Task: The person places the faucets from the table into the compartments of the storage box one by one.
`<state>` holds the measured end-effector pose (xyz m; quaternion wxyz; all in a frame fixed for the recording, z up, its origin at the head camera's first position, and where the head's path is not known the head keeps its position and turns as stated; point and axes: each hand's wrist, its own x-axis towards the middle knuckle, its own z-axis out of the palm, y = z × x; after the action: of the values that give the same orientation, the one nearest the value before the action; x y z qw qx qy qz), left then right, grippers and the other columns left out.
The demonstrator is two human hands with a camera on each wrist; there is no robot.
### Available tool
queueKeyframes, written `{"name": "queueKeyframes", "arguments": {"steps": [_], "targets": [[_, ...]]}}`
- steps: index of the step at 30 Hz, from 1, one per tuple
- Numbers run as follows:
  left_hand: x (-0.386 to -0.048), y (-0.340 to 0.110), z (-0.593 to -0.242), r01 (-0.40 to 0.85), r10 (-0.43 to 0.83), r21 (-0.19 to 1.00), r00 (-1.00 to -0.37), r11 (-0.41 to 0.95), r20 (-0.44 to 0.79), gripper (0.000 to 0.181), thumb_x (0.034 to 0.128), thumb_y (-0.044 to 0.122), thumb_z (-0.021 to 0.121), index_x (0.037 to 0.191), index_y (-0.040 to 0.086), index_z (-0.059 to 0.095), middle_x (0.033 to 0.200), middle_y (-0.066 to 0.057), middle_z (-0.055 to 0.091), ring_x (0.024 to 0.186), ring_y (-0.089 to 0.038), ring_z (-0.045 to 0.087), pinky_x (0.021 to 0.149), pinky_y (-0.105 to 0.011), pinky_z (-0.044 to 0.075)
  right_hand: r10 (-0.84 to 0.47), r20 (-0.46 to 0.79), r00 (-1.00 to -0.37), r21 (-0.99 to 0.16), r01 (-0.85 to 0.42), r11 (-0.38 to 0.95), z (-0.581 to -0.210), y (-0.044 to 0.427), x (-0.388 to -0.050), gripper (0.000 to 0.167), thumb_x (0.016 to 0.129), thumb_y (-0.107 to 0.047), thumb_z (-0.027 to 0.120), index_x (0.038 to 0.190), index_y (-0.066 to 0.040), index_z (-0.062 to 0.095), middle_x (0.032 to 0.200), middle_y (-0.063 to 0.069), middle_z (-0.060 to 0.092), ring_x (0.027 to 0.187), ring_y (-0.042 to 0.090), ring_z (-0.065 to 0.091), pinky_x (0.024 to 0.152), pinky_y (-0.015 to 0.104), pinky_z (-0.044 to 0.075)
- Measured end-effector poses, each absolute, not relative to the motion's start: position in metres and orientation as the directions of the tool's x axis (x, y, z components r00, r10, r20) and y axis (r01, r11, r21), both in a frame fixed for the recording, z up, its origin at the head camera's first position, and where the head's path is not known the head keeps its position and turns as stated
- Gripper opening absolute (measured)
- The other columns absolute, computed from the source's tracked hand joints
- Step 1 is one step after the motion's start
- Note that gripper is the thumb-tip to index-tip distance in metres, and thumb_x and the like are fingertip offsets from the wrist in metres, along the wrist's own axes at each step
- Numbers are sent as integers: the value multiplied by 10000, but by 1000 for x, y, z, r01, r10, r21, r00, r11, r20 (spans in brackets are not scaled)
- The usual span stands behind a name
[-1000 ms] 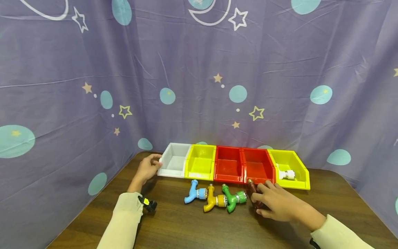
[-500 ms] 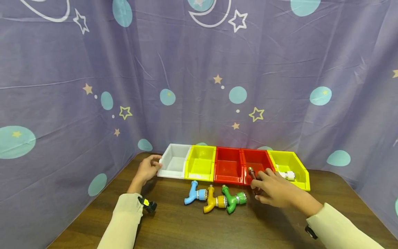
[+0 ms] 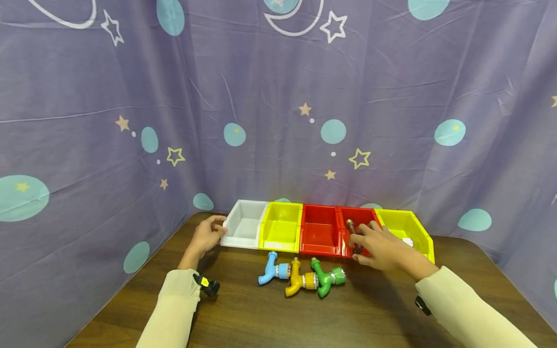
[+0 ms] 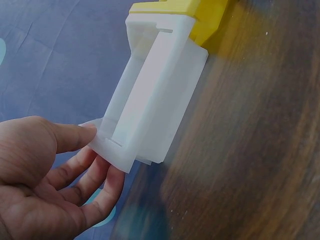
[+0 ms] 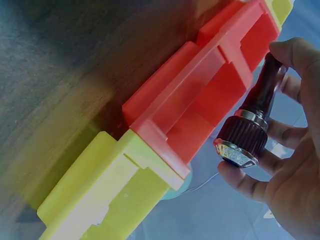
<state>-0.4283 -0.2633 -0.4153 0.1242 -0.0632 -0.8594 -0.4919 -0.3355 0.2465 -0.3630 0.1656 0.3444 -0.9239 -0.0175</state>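
The right hand (image 3: 380, 247) holds a dark brown tap (image 3: 351, 227) over the right-hand red bin (image 3: 359, 214). In the right wrist view, the fingers and thumb pinch the brown tap (image 5: 255, 107), its ribbed knob towards the palm side, above the red bin (image 5: 200, 107). The left hand (image 3: 208, 237) grips the outer side of the white bin (image 3: 243, 232); in the left wrist view, the left hand (image 4: 65, 175) has its thumb on one face of the white bin's rim (image 4: 117, 155) and its fingers behind.
Blue (image 3: 271, 269), yellow (image 3: 296, 279) and green (image 3: 325, 278) taps lie in front of the bins. A yellow bin (image 3: 280, 229) and another red bin (image 3: 319, 237) stand between. The far-right yellow bin (image 3: 402, 222) holds a white tap (image 3: 408, 241), partly hidden. A curtain (image 3: 278, 96) hangs behind.
The right hand has lifted the brown tap off the table and moved it away from the body, over the red bin. The left hand has not visibly moved.
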Motion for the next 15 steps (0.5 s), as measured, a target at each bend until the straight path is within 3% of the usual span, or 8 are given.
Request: {"name": "queueKeyframes", "arguments": {"steps": [15], "targets": [[-427,-263,-415,228,-14,831,-962,507,273,387,977,16,660,1357,2,589,1049,-218,691,888,-272,679,706,-350,612,-542,299,-786,38,-557,829,-371,248,-367,184,908,-325,748,1060,-231,705,969,-7,557,892,254,448,691,380,401]]}}
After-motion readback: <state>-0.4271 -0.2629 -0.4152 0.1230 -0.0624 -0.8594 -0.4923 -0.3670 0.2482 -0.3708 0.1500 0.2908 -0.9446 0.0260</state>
